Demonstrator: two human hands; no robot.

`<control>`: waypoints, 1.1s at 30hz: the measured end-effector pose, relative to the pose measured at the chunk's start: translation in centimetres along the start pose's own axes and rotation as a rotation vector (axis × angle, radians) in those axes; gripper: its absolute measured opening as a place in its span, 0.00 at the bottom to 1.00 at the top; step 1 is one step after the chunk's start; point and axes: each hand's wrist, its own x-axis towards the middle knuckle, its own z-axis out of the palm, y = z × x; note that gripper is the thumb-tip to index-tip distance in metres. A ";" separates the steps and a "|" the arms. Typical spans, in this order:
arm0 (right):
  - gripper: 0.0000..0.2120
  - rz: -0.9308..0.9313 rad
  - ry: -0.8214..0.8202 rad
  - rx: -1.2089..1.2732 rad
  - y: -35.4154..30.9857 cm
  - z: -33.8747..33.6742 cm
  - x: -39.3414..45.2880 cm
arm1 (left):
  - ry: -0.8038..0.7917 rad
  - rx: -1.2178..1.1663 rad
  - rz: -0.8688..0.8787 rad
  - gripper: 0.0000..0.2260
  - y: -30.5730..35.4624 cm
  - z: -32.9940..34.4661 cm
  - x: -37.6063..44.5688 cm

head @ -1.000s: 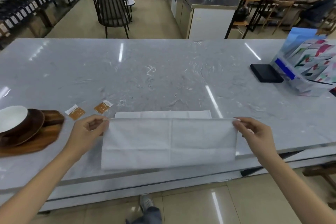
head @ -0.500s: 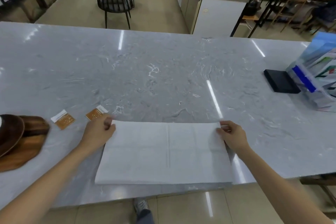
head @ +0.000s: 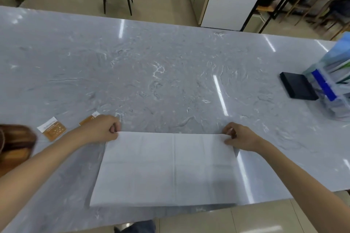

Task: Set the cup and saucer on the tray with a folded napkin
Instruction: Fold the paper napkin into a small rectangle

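Near the front edge of the grey marble-patterned surface [head: 170, 73], a large white paper napkin [head: 166, 168] is lying flat, folded over once, its near edge reaching just about to the surface's rim. The left hand [head: 102, 130] is gripping the napkin's far left corner with curled fingers, and the right hand [head: 240, 138] is pinching the far right corner between thumb and fingertips — both are holding the paper down at its far edge. At the far left, only a blurred sliver of the brown wooden tray [head: 15, 143] is showing; the cup and saucer are out of view. Two small orange-and-white sachets [head: 52, 128] are lying between tray and napkin, one partly hidden behind the left hand. Judging from this, the folding is only partway done. The risk lies in the thin paper — if the two corners are not brought over evenly, the next crease could come out skewed, and the near edge could slip off the rim.
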 end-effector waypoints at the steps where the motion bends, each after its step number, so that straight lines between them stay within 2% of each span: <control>1: 0.10 -0.001 -0.002 -0.006 0.0 -0.1 0.3 | -0.011 0.001 0.006 0.07 0.0 -0.1 0.1; 3: 0.04 -0.029 -0.010 -0.030 -0.1 -0.2 0.5 | -0.006 -0.004 0.031 0.06 -0.1 -0.1 -0.1; 6: 0.05 -0.072 0.027 0.004 -0.3 -0.2 0.1 | 0.043 -0.005 0.093 0.05 -0.4 0.4 -0.7; 9: 0.07 -0.134 0.085 0.168 -0.3 -0.7 -0.9 | 0.097 -0.038 0.095 0.07 -1.1 0.5 -1.2; 12: 0.05 -0.175 0.067 0.421 -0.2 -1.9 -2.0 | 0.114 -0.217 0.117 0.09 -1.6 -0.6 -1.8; 15: 0.07 -0.213 0.093 0.611 -0.2 -2.9 -2.6 | 0.226 -0.430 0.146 0.09 -1.6 -2.2 -2.7; 18: 0.11 -0.247 0.149 0.747 -0.5 -3.9 -2.9 | 0.314 -0.640 0.098 0.06 -0.9 -3.8 -3.6; 21: 0.14 -0.286 0.182 0.776 -0.8 -5.3 -3.0 | 0.437 -0.695 0.089 0.06 0.1 -4.9 -4.4; 25: 0.14 -0.341 0.223 0.729 -1.1 -7.5 -3.1 | 0.548 -0.749 0.063 0.03 1.1 -6.6 -5.9; 33: 0.16 -0.483 0.393 0.668 -1.6 -11.6 -3.8 | 0.719 -0.741 0.121 0.07 2.0 -10.0 -7.4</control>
